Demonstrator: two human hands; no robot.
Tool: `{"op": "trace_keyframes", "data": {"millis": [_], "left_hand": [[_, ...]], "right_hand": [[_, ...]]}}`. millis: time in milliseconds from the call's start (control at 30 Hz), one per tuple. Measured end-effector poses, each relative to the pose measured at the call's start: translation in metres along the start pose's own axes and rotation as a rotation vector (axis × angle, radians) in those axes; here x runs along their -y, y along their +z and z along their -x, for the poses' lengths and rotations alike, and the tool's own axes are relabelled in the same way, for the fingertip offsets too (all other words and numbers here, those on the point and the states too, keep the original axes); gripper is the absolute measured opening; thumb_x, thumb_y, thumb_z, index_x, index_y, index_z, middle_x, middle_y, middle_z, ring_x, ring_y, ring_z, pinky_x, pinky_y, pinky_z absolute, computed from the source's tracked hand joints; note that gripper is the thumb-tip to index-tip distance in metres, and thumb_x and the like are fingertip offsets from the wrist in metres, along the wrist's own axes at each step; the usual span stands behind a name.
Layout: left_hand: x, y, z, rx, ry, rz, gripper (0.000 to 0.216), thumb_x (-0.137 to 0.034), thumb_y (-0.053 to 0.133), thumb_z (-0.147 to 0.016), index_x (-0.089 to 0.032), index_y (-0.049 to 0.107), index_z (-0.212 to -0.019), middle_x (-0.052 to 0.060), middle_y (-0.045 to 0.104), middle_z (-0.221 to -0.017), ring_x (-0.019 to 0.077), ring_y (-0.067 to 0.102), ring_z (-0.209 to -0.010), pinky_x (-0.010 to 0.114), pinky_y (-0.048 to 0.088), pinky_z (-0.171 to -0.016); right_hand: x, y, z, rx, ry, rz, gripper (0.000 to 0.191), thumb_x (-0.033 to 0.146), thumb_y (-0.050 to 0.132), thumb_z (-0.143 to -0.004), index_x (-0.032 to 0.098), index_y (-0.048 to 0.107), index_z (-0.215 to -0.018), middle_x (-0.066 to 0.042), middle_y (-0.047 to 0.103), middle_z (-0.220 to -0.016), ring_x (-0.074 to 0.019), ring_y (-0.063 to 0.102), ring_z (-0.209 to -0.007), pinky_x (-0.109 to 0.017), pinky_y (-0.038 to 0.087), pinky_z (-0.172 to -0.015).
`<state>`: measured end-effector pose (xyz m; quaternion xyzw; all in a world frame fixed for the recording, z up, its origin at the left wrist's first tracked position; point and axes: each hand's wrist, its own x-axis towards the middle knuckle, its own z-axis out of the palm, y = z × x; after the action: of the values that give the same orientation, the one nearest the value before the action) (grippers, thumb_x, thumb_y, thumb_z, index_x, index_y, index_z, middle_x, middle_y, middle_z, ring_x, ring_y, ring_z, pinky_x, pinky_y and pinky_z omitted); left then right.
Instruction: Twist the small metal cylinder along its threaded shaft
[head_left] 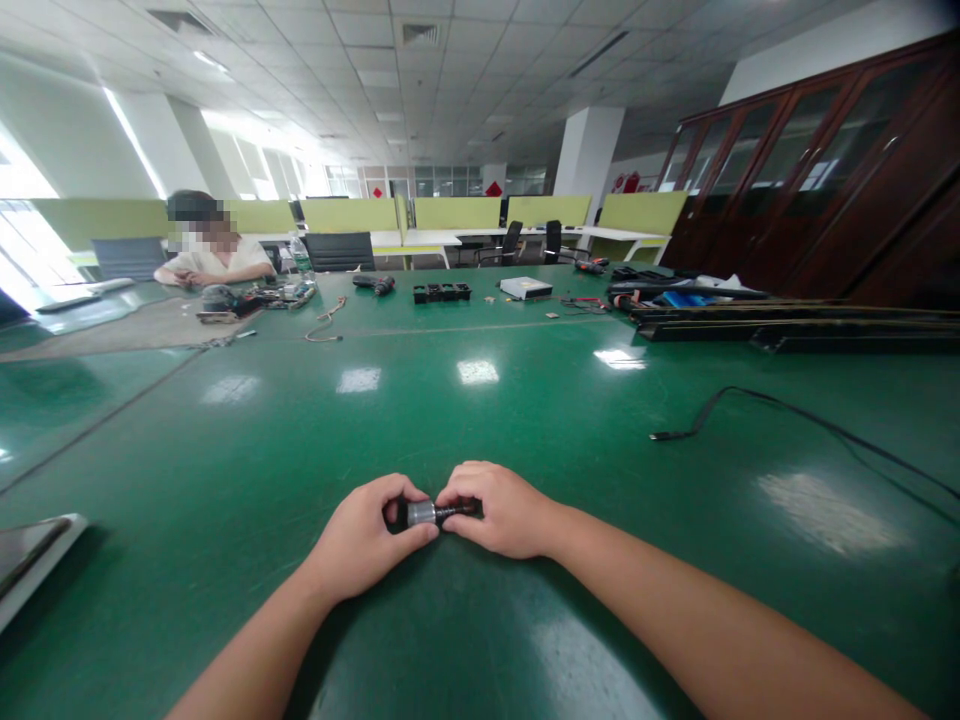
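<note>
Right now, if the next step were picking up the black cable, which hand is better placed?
Probably the right hand: the black cable lies on its side of the table. It would first have to release the small silver-and-dark part, which the left hand also grips.

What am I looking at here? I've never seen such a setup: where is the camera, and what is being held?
There is no machine arm here, just a person's bare left hand and right hand. The single picture comes from a camera worn on that person's head, facing forward and down. The left grip holds a small silver cylinder; the right grip pinches a thin dark shaft in line with it. Fingers hide whether they are joined. Further along the green table lie a black cable, a silver box and a row of black blocks. Another person sits at the far left.
</note>
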<state>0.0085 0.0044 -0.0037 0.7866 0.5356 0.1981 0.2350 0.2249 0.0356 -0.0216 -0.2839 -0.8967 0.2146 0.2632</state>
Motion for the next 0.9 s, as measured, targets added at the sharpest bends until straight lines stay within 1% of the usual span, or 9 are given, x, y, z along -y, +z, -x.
{"op": "trace_keyframes", "data": {"millis": [333, 633, 900], "left_hand": [[-0.001, 0.0003, -0.0009, -0.004, -0.013, 0.0, 0.024, -0.041, 0.068, -0.078, -0.02, 0.067, -0.089, -0.001, 0.062, -0.076, 0.018, 0.055, -0.07, 0.027, 0.038, -0.063], [-0.0018, -0.0007, 0.0001, -0.013, -0.003, 0.021, 0.021, -0.037, 0.07, -0.076, -0.019, 0.068, -0.086, -0.001, 0.061, -0.075, 0.0179, 0.055, -0.07, 0.027, 0.038, -0.064], [-0.0014, -0.0009, -0.0007, -0.01, -0.002, 0.025, 0.021, -0.037, 0.07, -0.076, -0.02, 0.068, -0.087, -0.001, 0.061, -0.076, 0.0179, 0.055, -0.071, 0.027, 0.039, -0.065]], "right_hand": [[-0.0028, 0.0009, -0.0003, 0.003, -0.019, -0.002, 0.016, 0.018, 0.068, -0.08, 0.017, 0.07, -0.096, -0.003, 0.067, -0.084, -0.0165, 0.059, -0.081, -0.028, 0.044, -0.076], [0.0005, -0.0011, -0.0002, 0.002, 0.0, -0.015, 0.013, 0.017, 0.068, -0.079, 0.017, 0.071, -0.092, -0.002, 0.065, -0.08, -0.0154, 0.058, -0.077, -0.026, 0.043, -0.072], [0.0005, -0.0013, -0.001, -0.005, 0.011, -0.026, 0.011, 0.018, 0.07, -0.077, 0.016, 0.071, -0.088, -0.001, 0.062, -0.074, -0.0142, 0.057, -0.073, -0.025, 0.042, -0.068]]}}
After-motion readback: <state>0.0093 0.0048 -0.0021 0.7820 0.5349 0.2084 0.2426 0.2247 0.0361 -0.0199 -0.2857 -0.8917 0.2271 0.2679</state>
